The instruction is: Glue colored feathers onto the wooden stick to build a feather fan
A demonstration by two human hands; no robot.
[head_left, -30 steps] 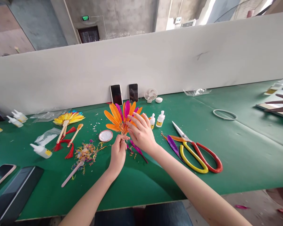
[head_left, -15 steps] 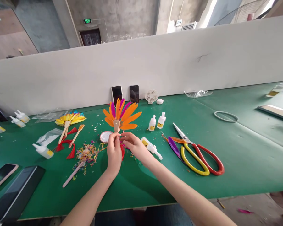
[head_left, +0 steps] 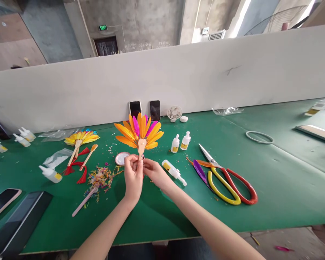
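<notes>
An orange and magenta feather fan (head_left: 142, 139) stands upright in front of me, its feathers spread above a pale wooden handle. My left hand (head_left: 133, 177) is closed on the lower handle, thumb in front. Close against it on the right, my right hand (head_left: 153, 171) pinches at the handle's lower end; its fingertips are partly hidden. Behind the left hand lies a round white lid or dish (head_left: 121, 158). To the right of my hands a glue bottle (head_left: 171, 168) lies on its side, with two glue bottles (head_left: 175, 143) upright beyond it.
Large scissors (head_left: 224, 177) with red and yellow handles lie at right beside a purple feather (head_left: 200, 172). At left are a yellow feather fan (head_left: 81, 139), colourful scraps (head_left: 103, 177), a wooden stick (head_left: 83, 203) and a black box (head_left: 21, 224). Phones (head_left: 155, 110) lean against the white partition (head_left: 97, 86).
The feather fan has turned and shifted slightly right, showing more of its handle and fuller feathers on the left. Both hands moved a little with it, still gripping. The view tilted slightly upward.
</notes>
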